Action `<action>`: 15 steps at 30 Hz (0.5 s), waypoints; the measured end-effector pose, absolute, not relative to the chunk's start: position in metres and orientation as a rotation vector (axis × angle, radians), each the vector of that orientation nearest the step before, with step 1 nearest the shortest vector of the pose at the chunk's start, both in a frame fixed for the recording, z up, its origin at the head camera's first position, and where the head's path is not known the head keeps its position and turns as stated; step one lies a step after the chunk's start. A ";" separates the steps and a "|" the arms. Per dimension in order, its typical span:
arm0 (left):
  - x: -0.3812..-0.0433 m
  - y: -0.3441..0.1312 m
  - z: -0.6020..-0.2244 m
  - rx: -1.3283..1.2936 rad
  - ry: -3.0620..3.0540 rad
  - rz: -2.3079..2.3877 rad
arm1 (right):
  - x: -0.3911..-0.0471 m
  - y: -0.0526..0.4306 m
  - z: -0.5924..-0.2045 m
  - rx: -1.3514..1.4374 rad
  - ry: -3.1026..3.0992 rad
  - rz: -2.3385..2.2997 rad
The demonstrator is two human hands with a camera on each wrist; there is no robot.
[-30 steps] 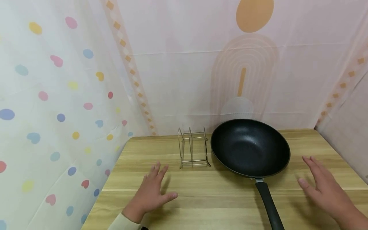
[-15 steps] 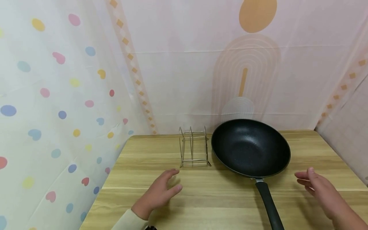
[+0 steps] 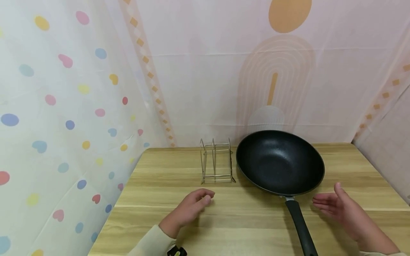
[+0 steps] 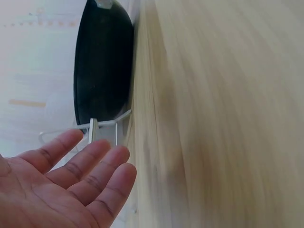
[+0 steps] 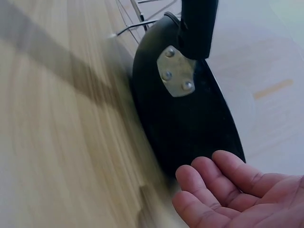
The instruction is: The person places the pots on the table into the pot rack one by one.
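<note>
A black frying pan [image 3: 280, 163] rests on the wooden table, its black handle [image 3: 301, 227] pointing toward the near edge. Just left of the pan stands a small metal wire rack [image 3: 215, 177]. My left hand [image 3: 189, 209] hovers in front of the rack with relaxed fingers, touching nothing; the left wrist view shows its bare palm [image 4: 52, 194], with rack and pan beyond. To the right of the handle is my right hand [image 3: 346, 213], thumb raised and fingers extended toward it, still apart. In the right wrist view the riveted handle bracket [image 5: 176, 71] shows above the fingers.
The wooden table [image 3: 153, 177] reaches back to a patterned curtain [image 3: 198, 89]. A dotted cloth [image 3: 70, 142] hangs along the left side, and a pale surface [image 3: 394, 149] borders the right edge.
My left hand has moved rightward and its spread fingers have drawn together. My right hand has turned palm inward and moved left, closer to the handle. Pan and rack stay in place.
</note>
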State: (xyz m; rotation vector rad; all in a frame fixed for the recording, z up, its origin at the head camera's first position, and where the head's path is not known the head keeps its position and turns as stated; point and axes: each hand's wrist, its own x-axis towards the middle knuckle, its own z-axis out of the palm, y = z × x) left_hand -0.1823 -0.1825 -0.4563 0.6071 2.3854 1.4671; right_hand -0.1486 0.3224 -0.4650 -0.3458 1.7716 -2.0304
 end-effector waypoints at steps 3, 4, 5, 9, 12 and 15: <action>-0.183 -0.177 -0.456 0.620 2.275 1.528 | -0.149 0.317 -0.465 -0.287 1.771 -2.010; -0.183 -0.175 -0.456 0.619 2.250 1.541 | -0.149 0.315 -0.466 -0.277 1.758 -2.013; -0.183 -0.172 -0.456 0.619 2.223 1.554 | -0.149 0.313 -0.466 -0.272 1.731 -2.022; -0.183 -0.162 -0.455 0.610 2.126 1.602 | -0.148 0.307 -0.466 -0.266 1.649 -2.048; -0.183 -0.156 -0.456 0.599 2.064 1.628 | -0.148 0.303 -0.466 -0.218 1.660 -2.032; -0.182 -0.149 -0.458 0.586 2.014 1.636 | -0.148 0.298 -0.467 -0.147 1.722 -1.989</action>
